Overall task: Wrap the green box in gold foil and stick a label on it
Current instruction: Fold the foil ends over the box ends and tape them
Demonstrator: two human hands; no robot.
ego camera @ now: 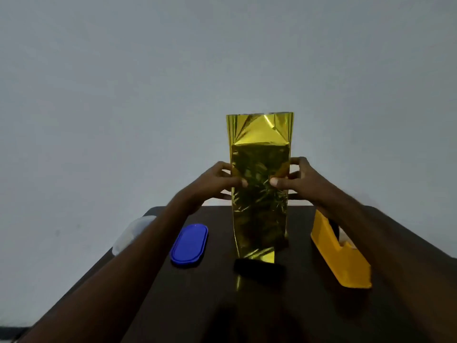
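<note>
Left of centre: blue lid [189, 244] lies flat on the dark table [188, 305]
Right: yellow tape dispenser [340, 256] stands along the edge
Centre: foil-wrapped box [260, 184] upright between them
Near side: bare tabletop

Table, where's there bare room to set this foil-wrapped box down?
The widest bare patch of table is the near strip, in front of the blue lid and the black object. A narrower gap lies between that lid and the foil. The right side is crowded: the yellow tape dispenser fills it, under the right arm.
</note>
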